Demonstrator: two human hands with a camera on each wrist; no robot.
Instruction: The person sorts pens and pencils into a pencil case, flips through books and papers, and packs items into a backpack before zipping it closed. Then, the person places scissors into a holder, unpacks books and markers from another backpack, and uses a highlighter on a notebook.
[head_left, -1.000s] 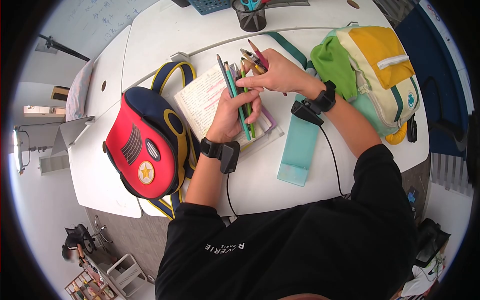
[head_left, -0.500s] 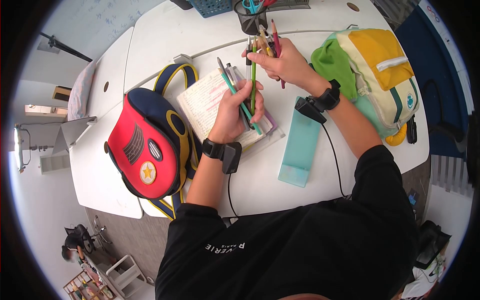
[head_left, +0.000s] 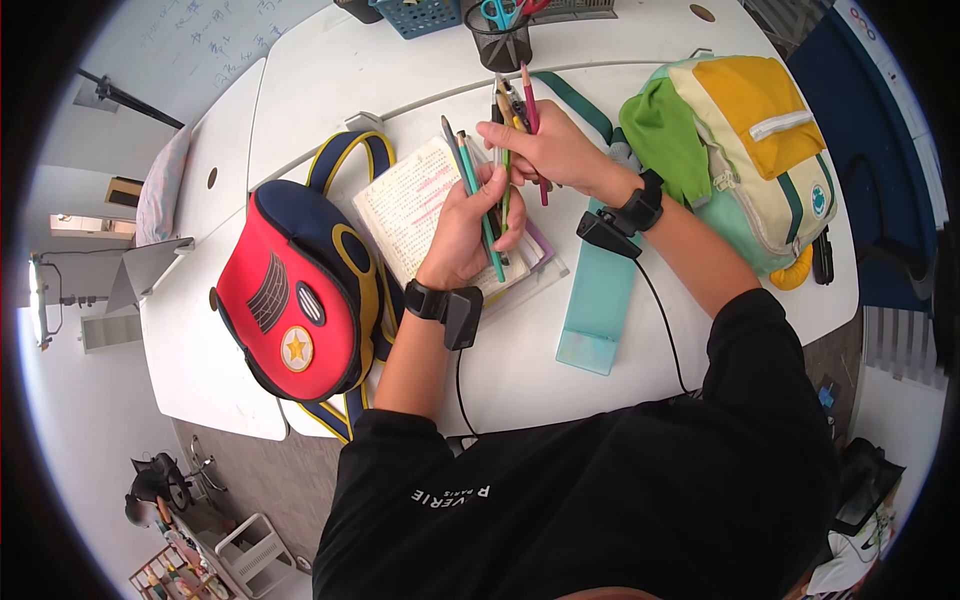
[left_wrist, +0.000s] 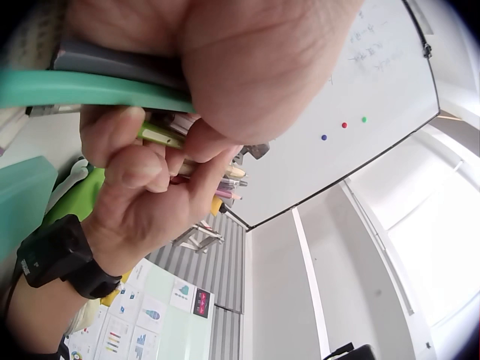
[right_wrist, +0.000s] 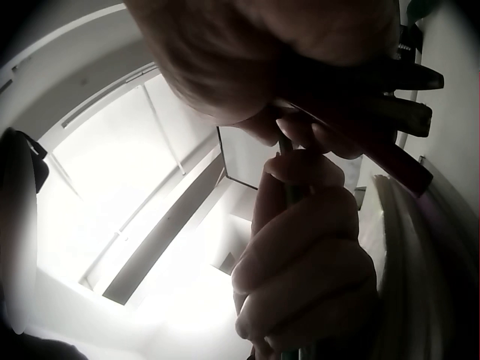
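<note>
Over an open notebook (head_left: 405, 205) with handwritten pages, my left hand (head_left: 460, 228) grips a few writing tools, among them a teal pencil (head_left: 467, 160) and a dark grey one (head_left: 449, 135). My right hand (head_left: 560, 150) holds a bundle of pens and pencils, with a dark pink pencil (head_left: 532, 112) sticking out. Both hands' fingertips meet around a green pencil (left_wrist: 160, 135). In the right wrist view, blunt ends of the bundle (right_wrist: 409, 116) poke out beneath the palm, in deep shadow. A translucent teal case (head_left: 598, 305) lies below my right wrist.
On the left lies a red and navy backpack (head_left: 300, 290); on the right, a cream, green and yellow backpack (head_left: 760, 120). At the back stand a black mesh pen holder (head_left: 503, 48) with scissors and a blue basket (head_left: 425, 18). Cables trail from both wrist cameras.
My right hand moved up and away from the left with its bundle, then came back down against it. The left hand kept its pencils and barely moved. Backpacks and case stayed put.
</note>
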